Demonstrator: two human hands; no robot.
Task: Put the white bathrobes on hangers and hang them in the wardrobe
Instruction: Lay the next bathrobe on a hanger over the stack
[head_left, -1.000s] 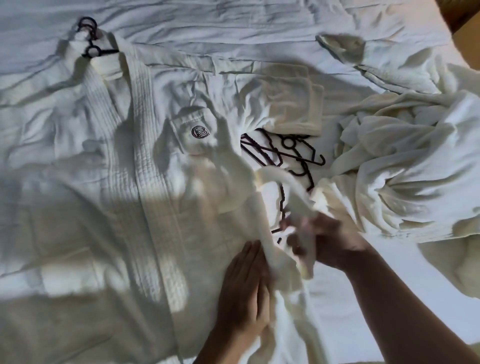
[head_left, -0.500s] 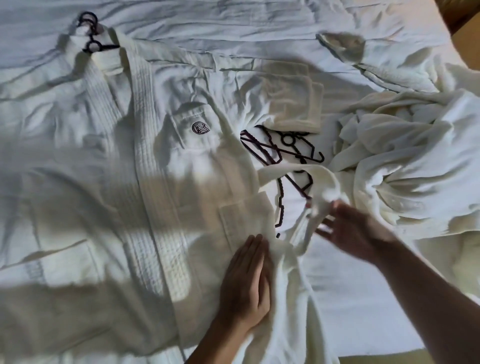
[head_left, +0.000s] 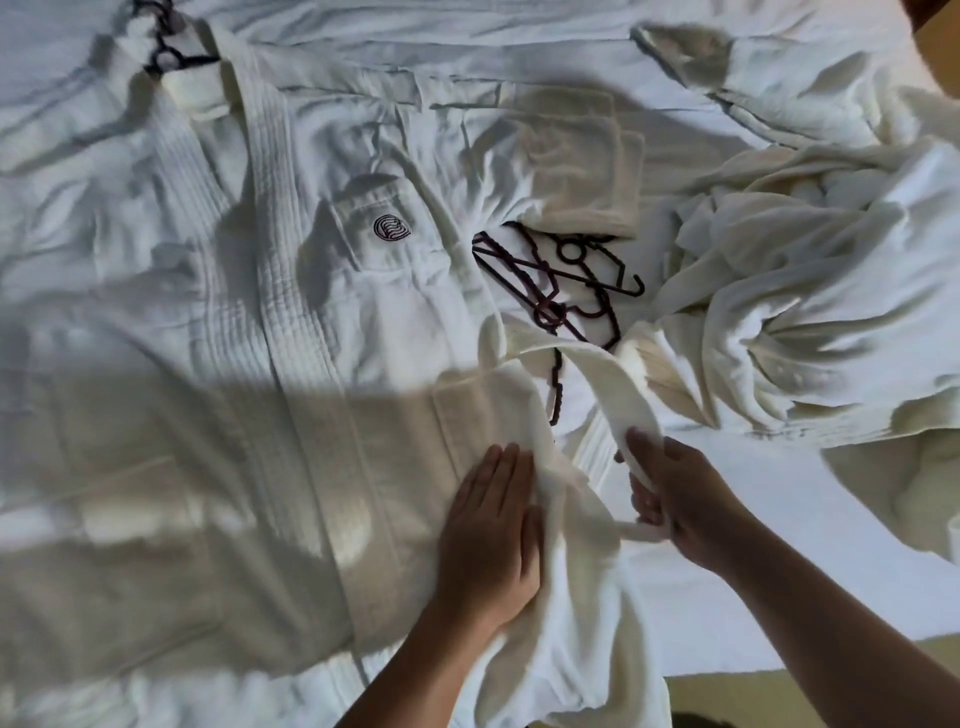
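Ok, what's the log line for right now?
left hand: flat on laid-out bathrobe | right hand: grips belt | spare hangers: on bed | second bathrobe: crumpled

- Hanger (head_left: 171, 57) in the flat bathrobe (head_left: 291, 291): I see only its neck; the top edge cuts the hook.
- Loose hangers (head_left: 519, 270): tangled; I cannot count them.

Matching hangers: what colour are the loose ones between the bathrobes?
Dark maroon, nearly black plastic hangers; head view.
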